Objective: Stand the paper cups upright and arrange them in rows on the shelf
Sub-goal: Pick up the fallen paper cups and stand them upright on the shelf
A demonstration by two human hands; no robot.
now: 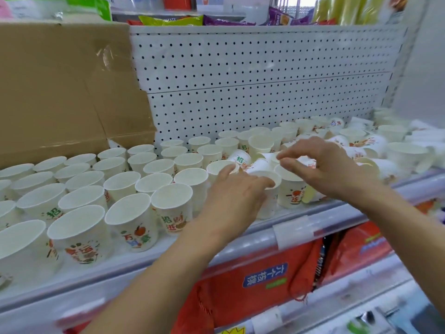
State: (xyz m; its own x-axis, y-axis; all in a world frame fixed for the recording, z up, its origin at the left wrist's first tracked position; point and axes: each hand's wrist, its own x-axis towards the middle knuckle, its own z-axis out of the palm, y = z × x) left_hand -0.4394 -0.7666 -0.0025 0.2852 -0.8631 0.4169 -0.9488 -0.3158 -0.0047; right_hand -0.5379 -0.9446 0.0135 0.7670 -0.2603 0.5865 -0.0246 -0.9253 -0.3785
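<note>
White paper cups with printed fruit designs stand upright in rows (120, 182) on the left and middle of the white shelf (183, 242). To the right lies a jumble of tipped cups (361, 143). My left hand (236, 191) reaches in with straight fingers; its index finger lies over the rim of an upright cup (269, 206) and its thumb touches the rim of the cup behind (216, 166). My right hand (322, 165) hovers just to the right, thumb and index finger pinching the rim of a tipped cup (268, 155) at the edge of the jumble.
A brown cardboard box (60, 80) stands at the back left of the shelf against the white pegboard (252, 68). A clear price rail (296, 227) runs along the shelf's front. Red bags (265, 280) fill the shelf below. Snack packets (173, 20) sit above.
</note>
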